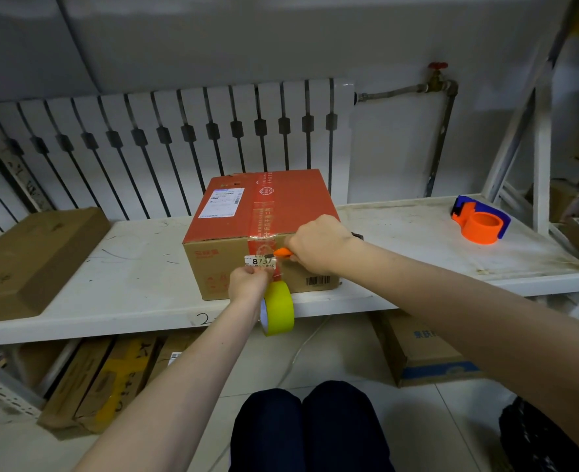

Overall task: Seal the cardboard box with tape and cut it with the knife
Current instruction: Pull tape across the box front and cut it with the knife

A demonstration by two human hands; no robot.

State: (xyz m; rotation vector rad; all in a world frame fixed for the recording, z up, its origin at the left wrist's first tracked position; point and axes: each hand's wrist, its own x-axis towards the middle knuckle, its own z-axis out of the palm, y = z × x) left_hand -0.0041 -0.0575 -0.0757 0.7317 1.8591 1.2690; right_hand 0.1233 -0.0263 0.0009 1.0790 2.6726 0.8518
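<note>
Clear tape strip (274, 272) pinched taut by left hand (249, 282) fingers above yellow tape roll (279, 308), orange-handled knife (282, 252) gripped in closed right hand (318, 243), blade tip at strip, against red-topped cardboard box (264, 229)

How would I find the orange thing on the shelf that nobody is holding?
Look along the long white shelf to its far right end, well away from the red-topped box. There sits the tape dispenser, bright orange with a dark blue guard. Nothing else lying there is orange and ring-shaped.

Dim, even light — edges bowed, soft
</note>
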